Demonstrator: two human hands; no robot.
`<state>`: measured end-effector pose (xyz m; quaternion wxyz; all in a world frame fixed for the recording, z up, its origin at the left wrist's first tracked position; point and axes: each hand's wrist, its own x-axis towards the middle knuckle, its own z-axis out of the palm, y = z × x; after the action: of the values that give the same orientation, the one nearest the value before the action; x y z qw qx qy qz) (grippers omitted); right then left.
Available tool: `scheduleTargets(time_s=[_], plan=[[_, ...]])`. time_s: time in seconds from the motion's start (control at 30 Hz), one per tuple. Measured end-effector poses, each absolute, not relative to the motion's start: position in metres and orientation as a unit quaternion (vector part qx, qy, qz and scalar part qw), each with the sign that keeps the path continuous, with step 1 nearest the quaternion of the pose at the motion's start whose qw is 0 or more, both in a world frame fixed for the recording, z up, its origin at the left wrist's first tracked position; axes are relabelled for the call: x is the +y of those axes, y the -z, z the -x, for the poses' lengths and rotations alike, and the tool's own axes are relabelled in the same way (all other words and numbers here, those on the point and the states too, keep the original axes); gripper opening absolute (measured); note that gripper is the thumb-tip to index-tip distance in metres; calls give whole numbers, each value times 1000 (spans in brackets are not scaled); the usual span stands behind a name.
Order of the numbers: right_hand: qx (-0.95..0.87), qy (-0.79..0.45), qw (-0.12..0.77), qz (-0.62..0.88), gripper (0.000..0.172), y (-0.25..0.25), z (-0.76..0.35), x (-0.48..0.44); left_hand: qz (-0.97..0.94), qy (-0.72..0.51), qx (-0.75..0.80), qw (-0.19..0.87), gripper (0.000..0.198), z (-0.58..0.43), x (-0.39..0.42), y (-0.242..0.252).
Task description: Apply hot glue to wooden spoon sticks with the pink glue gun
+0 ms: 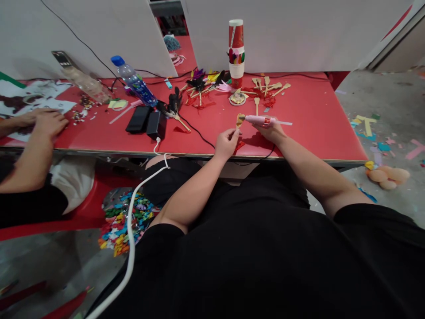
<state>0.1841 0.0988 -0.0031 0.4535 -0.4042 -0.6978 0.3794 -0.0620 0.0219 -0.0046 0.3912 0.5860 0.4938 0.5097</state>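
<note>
My left hand [226, 143] pinches the lower end of a small wooden stick [239, 120] with a broad, yellowish head, held upright over the table's front part. In my right hand [270, 132] lies a pink hot glue gun [260, 120], its nozzle pointing left and at or very near the stick's head. A clear glue stick [284, 123] juts out of the gun's back end. Just beyond my hands, another wooden stick [256, 105] rests on the red table [308, 119]. A small round dish [237, 98] of yellowish pieces stands behind it.
Stacked paper cups [236, 40] stand near the wall, beside more sticks and feathers [199, 86]. Left of me are a black box [156, 125], a blue-capped bottle [134, 82] and a co-worker's hands [49, 122]. A white cable [132, 221] crosses my left side. Balloons [387, 175] lie on the floor at right.
</note>
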Motion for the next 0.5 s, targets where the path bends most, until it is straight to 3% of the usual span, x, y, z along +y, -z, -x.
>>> scheduleTargets(time_s=[0.5], plan=[[-742,-344,418,395,47,0,-179,96,-588,-544,492,341,48,62,19,12]])
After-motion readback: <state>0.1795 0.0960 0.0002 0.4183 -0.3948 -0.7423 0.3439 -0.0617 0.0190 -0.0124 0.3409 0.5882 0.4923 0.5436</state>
